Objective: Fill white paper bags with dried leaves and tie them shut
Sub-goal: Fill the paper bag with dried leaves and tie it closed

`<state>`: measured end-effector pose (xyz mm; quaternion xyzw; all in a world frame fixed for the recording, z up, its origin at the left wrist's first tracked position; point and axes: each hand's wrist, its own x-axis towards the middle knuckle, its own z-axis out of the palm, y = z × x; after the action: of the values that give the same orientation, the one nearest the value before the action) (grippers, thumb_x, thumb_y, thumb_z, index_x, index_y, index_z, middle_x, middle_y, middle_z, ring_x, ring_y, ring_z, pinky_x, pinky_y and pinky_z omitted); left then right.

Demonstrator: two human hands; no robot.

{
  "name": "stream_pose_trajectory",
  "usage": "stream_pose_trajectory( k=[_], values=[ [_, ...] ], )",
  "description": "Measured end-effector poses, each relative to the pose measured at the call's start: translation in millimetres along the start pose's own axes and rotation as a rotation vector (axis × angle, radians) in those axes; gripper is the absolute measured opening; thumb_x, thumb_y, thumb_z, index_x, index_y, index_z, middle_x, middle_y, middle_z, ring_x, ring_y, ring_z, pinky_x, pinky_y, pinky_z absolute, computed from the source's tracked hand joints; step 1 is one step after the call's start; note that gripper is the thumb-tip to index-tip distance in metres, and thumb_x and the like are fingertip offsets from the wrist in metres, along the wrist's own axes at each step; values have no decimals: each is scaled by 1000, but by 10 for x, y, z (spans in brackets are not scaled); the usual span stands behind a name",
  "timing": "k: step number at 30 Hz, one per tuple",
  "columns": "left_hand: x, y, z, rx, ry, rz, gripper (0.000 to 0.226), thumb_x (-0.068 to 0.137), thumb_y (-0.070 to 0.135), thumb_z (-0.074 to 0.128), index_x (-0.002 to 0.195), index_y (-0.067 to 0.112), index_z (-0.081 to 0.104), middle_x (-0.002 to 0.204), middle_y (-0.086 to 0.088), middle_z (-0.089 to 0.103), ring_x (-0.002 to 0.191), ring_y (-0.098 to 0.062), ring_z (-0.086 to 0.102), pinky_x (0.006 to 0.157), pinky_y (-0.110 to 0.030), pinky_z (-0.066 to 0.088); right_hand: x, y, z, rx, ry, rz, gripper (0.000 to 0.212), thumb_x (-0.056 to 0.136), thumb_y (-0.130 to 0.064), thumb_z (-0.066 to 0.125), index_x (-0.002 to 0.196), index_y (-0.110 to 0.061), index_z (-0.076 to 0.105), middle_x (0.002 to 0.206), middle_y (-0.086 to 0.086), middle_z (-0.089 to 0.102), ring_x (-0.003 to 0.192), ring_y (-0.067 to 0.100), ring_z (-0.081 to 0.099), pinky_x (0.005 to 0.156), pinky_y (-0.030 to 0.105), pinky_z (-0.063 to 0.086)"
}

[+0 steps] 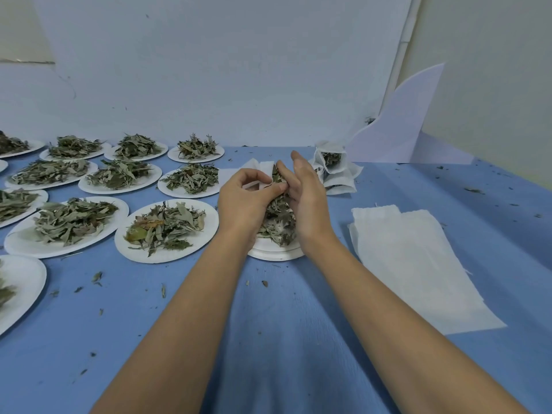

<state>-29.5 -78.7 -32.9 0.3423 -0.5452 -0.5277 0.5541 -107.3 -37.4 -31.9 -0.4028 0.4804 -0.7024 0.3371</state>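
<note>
The person's left hand (248, 198) pinches the rim of a white paper bag (262, 169) between curled fingers and thumb, holding it just above and behind a small stack of paper plates (277, 254) in the middle of the blue tablecloth (268, 339). The right hand (309, 201) is just beside it on the right. Its fingers are stretched out rather than curled and press against dried leaves (279, 222) at the bag's mouth, with one finger lifted clear at the far side. These leaves are heaped on the stack of plates between the two hands, and the upper part of the heap reaches up to the bag's opening. How much is already inside the bag cannot be told, since the hands hide it. Beyond the right hand, near the far edge of the table, filled bags (333, 170) stand bunched together, with leaves showing in the top one. Nearer and to the right, a pile of flat empty bags (418, 264) lies on the cloth, well apart from the hands. To the left, many more plates of leaves (165, 228) are set out in rows, reaching to the left edge of the view. Leaf crumbs (97, 277) are scattered over the cloth. A white sheet (400, 127) is propped against the wall at the far right corner.
</note>
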Motion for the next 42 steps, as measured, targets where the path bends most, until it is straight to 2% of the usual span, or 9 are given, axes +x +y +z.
stream_pose_trajectory(
  k=[6,10,13,15,18,20,30,37,42],
  values=[
    [1,-38,-11,78,37,-23,28,68,13,84,69,22,57,74,10,64,68,-6,63,58,-21,51,11,34,-26,-76,-2,-8,72,80,-49,47,146,-32,26,136,3,53,129,14,45,103,27,33],
    [36,-39,-26,128,45,38,30,69,12,83,69,21,55,68,15,61,60,4,59,53,-11,45,23,-1,-75,-67,-39,20,55,99,-37,43,149,-33,19,123,-13,50,124,12,50,75,11,35],
    [60,-54,-56,133,54,64,32,70,9,81,69,20,52,67,12,57,52,10,54,49,-7,41,56,-55,-88,-42,-12,4,41,100,-28,43,141,-27,36,123,-15,48,104,3,62,68,6,42],
    [69,-62,-85,135,53,68,33,70,8,81,69,20,51,67,11,56,51,10,53,51,-7,42,70,-74,-103,-46,34,-39,28,100,-19,42,126,-21,50,122,-11,53,94,3,67,75,10,46],
    [82,-30,-127,150,-7,87,34,70,8,82,70,20,50,71,9,56,55,8,54,55,-6,44,93,-71,-179,-284,148,-167,22,96,-9,45,108,-18,62,110,-7,62,91,8,67,84,19,48],
    [88,5,-137,177,-65,111,34,69,8,82,71,21,51,72,10,58,59,5,56,59,-7,45,110,-75,-235,-430,151,-231,22,94,-9,52,106,-20,66,105,-6,66,90,5,62,80,13,47],
    [79,28,-177,208,-159,101,36,68,-2,80,71,19,51,71,4,69,64,-5,64,65,-22,55,126,-82,-290,-587,77,-274,19,86,-10,63,97,-17,76,81,-20,68,81,-4,64,75,8,47],
    [107,17,-193,199,-152,61,37,67,-5,79,72,18,51,58,10,66,57,-2,62,64,-23,55,164,-34,-289,-563,66,-264,16,84,-10,66,96,-14,76,81,-11,72,75,-7,64,73,9,49],
    [139,18,-141,103,63,-11,38,68,-8,76,70,19,49,74,1,65,71,-13,60,72,-26,51,135,43,-253,-654,164,-401,14,84,-8,63,90,-14,74,72,-18,63,72,-3,61,72,13,49]
  ],
)
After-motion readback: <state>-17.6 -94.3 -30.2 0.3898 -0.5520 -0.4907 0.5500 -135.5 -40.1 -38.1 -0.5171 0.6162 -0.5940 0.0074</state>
